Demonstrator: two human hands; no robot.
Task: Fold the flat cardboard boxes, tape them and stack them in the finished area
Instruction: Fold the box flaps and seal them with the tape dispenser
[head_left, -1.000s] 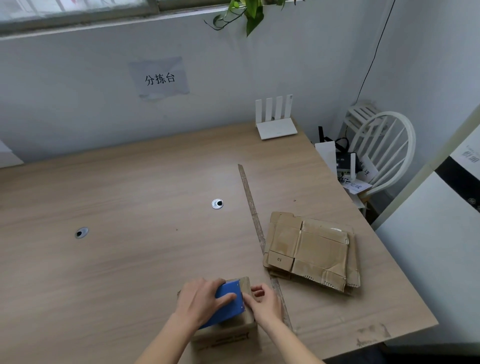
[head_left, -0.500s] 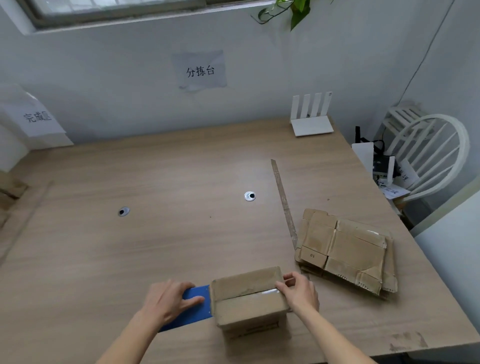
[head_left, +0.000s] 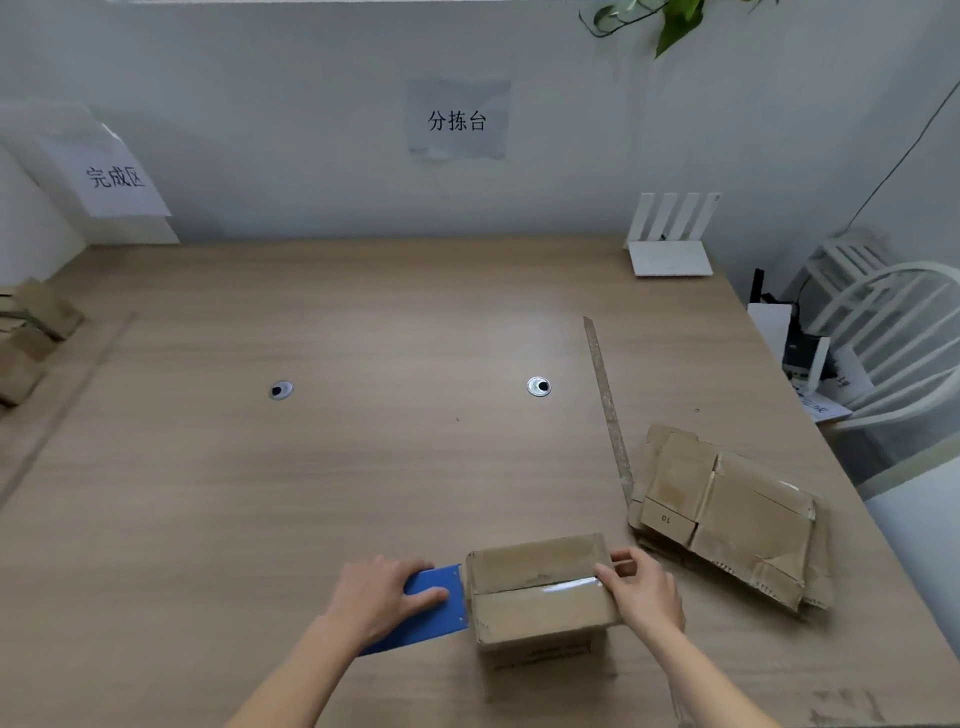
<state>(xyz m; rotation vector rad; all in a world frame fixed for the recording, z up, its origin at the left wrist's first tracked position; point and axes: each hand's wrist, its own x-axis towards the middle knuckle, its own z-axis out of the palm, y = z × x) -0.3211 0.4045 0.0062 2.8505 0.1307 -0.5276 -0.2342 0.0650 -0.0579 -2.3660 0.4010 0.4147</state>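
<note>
left hand (head_left: 382, 597) flat on blue tape tool (head_left: 434, 605) | right hand (head_left: 641, 590) pinching taped box (head_left: 540, 590) at its 3 o'clock edge | flat boxes (head_left: 727, 512) at 2 o'clock

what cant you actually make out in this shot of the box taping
- Blue tool, head view: the left hand covers much of it; its type is unclear.
- Cardboard pile at the left edge: cut off and blurred.
- Folded box: its near side is mostly hidden.
- Items on the white chair: too small.
</note>
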